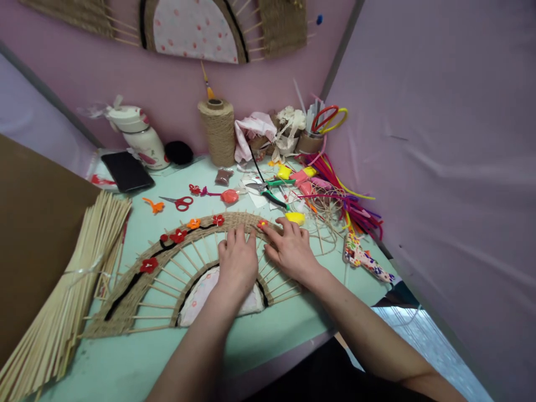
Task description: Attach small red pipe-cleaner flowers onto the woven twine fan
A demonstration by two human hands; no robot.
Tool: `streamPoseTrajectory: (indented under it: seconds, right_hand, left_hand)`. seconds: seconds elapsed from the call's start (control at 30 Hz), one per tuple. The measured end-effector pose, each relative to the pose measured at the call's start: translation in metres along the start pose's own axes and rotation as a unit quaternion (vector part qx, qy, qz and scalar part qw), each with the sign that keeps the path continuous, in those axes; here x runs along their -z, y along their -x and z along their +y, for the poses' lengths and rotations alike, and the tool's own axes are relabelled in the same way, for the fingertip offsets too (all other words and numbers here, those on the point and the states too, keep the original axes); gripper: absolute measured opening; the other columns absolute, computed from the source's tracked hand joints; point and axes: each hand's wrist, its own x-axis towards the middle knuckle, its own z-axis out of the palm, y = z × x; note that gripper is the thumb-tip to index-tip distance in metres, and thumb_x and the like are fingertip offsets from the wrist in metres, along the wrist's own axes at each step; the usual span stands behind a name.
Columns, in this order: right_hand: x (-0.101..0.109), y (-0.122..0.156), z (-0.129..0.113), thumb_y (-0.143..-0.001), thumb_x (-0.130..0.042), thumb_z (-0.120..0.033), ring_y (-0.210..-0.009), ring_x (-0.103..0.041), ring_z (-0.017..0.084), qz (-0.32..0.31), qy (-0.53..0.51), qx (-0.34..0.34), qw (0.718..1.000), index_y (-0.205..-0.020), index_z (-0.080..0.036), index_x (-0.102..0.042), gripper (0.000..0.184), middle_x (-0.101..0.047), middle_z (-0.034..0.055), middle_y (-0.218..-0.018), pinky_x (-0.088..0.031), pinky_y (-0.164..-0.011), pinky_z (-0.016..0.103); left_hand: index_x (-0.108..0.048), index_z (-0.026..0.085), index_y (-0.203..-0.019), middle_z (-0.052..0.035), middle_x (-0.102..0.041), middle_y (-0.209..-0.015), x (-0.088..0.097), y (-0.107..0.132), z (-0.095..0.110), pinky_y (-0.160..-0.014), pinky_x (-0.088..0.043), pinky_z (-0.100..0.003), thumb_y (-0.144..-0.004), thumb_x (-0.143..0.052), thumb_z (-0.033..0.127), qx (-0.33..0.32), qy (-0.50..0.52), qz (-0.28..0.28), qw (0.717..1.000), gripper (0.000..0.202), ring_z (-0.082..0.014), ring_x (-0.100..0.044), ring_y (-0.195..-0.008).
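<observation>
A half-round fan (113, 326) of sticks and woven jute twine lies on the table, with a black cord line and several red and orange flowers along its band. My left hand (238, 259) rests palm down on it, fingers stretched to the woven band. Just right of it, my right hand (293, 251) has its fingers apart, the fingertips touching the band beside a small red flower with a yellow middle (262, 224). Under my left wrist, part of the white floral half-circle (201, 298) is hidden.
Red-handled scissors (182, 203), green pliers (272, 192) and packets of coloured clay (229, 196) lie behind the fan. A twine spool (216, 134) and white bottle (140, 137) stand at the wall. Bundled flat sticks (67, 296) lie left; a floral-patterned glue gun (366, 258) lies right.
</observation>
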Motion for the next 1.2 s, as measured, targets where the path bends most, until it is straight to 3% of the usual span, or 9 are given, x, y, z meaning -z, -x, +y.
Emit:
streamPoseTrajectory:
  seconds: [0.43, 0.9, 1.03, 1.13, 1.2]
  right_hand:
    - [-0.006, -0.008, 0.004, -0.095, -0.044, -0.046, -0.119, -0.040, 0.030, 0.016, -0.010, -0.006, 1.000, -0.137, -0.036, -0.050, 0.044, -0.042, 0.0093, -0.143, -0.034, -0.091, 0.046]
    - [-0.003, -0.002, 0.001, -0.093, -0.048, -0.044, -0.122, -0.040, 0.031, 0.021, -0.021, -0.006, 1.000, -0.139, -0.035, -0.049, 0.047, -0.041, 0.0110, -0.144, -0.034, -0.092, 0.046]
    - [0.009, 0.002, 0.010, -0.094, -0.049, -0.041, -0.123, -0.042, 0.029, 0.102, -0.070, -0.038, 0.992, -0.139, -0.030, -0.049, 0.047, -0.044, 0.0126, -0.140, -0.034, -0.094, 0.044]
    - [0.014, 0.010, 0.019, -0.095, -0.048, -0.037, -0.116, -0.049, 0.026, 0.180, -0.109, -0.049, 0.976, -0.123, -0.023, -0.062, 0.034, -0.057, 0.0113, -0.125, -0.032, -0.093, 0.040]
    - [0.013, 0.018, 0.023, -0.096, -0.047, -0.034, -0.107, -0.054, 0.022, 0.199, -0.143, -0.039, 0.969, -0.109, -0.022, -0.068, 0.027, -0.064, 0.0080, -0.112, -0.032, -0.090, 0.038]
  left_hand:
    - [-0.053, 0.021, -0.137, -0.0175, -0.045, -0.145, 0.009, 0.000, 0.003, -0.097, -0.043, -0.048, -0.093, -0.035, 0.019, 0.009, 0.000, -0.016, 1.000, 0.047, -0.0320, -0.043, -0.128]
    - [-0.052, 0.020, -0.137, -0.0166, -0.045, -0.146, 0.007, 0.001, 0.002, -0.096, -0.043, -0.048, -0.093, -0.037, 0.020, 0.002, 0.009, -0.002, 1.000, 0.046, -0.0333, -0.042, -0.128]
    - [-0.054, 0.018, -0.134, -0.0158, -0.048, -0.142, 0.009, 0.003, 0.000, -0.096, -0.042, -0.047, -0.092, -0.040, 0.018, -0.004, 0.028, 0.028, 0.999, 0.045, -0.0317, -0.045, -0.125]
    - [-0.061, 0.018, -0.122, -0.0135, -0.058, -0.130, 0.015, 0.007, -0.002, -0.094, -0.042, -0.044, -0.093, -0.041, 0.018, -0.006, 0.069, 0.070, 0.995, 0.036, -0.0290, -0.050, -0.120]
    - [-0.065, 0.018, -0.110, -0.0110, -0.064, -0.118, 0.019, 0.013, 0.001, -0.091, -0.043, -0.042, -0.093, -0.044, 0.018, -0.015, 0.099, 0.079, 0.992, 0.027, -0.0271, -0.054, -0.112]
